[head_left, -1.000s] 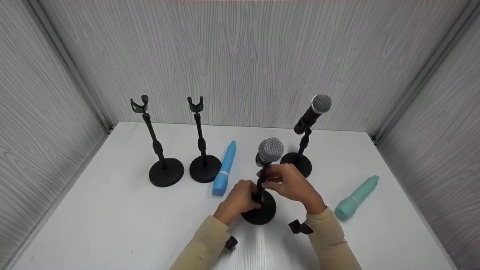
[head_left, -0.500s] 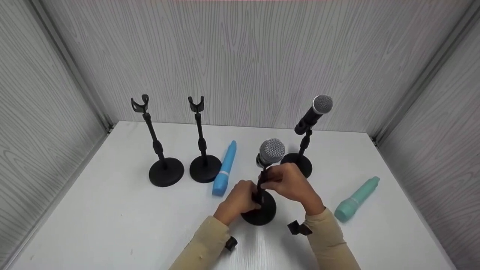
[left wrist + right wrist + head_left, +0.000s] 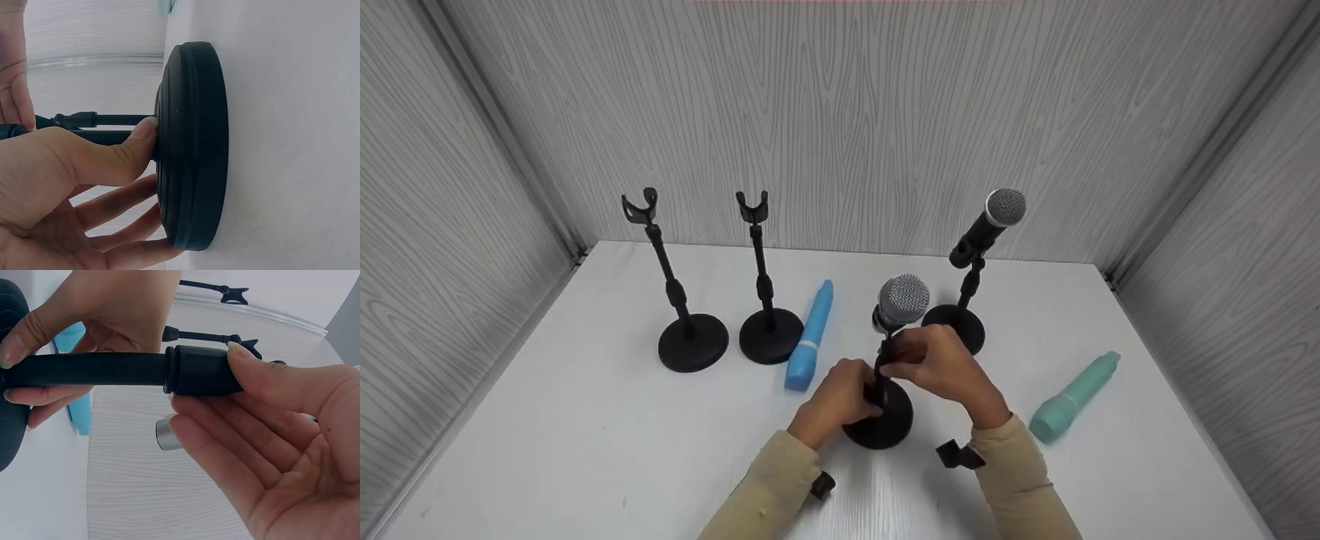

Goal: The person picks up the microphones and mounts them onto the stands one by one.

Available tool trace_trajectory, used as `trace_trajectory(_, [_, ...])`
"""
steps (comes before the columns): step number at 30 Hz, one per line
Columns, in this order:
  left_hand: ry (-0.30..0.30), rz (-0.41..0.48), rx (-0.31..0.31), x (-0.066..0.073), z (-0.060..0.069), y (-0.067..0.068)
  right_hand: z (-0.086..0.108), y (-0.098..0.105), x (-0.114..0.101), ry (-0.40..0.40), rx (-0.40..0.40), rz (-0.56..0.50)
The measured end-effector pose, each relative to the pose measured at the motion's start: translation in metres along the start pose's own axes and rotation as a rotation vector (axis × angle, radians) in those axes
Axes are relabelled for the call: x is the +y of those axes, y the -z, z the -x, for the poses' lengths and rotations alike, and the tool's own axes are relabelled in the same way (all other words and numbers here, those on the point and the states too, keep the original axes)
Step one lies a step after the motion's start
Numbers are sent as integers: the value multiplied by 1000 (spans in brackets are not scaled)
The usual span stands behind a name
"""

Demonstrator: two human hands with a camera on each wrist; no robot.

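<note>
Barely anything shifts: by the head view, the microphone (image 3: 904, 300) stays on its desk stand (image 3: 895, 421), front and centre; by the left wrist's, the left hand (image 3: 70, 169) pinches the pole's (image 3: 104, 136) foot; by the right wrist's, the right hand (image 3: 284, 439) pinches the collar (image 3: 199, 370), suggesting unfinished adjustment.

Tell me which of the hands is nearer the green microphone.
Right. The right hand grips the near stand, left of the green microphone; the left hand holds that stand lower down, farther left.

we are looking into a plain, booth-like work bay, where grey wood-grain panels (image 3: 840, 127) wall the white surface (image 3: 585, 442) along its far, left and right edges.
</note>
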State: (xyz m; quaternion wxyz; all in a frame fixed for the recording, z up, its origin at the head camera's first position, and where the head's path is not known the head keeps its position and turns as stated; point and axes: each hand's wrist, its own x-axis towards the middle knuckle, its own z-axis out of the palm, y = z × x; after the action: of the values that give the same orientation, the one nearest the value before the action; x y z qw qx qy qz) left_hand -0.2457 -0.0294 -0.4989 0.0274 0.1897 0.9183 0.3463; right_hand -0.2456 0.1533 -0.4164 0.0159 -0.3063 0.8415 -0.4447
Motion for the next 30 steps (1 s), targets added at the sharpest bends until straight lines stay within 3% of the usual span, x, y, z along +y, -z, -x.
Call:
trace_trajectory(5, [14,-11,4,0,-2,0,-2,3,5,12,-119,-33])
trace_trajectory(8, [17,-19,13,1,-2,1,-4,3,6,29,-151,-41])
trace_trajectory(26, [46,-33,-12,4,2,1,0,-4,0,-1,-41,-10])
trace_trajectory(30, [42,-43,-6,3,2,1,0,-7,-5,1,-12,42])
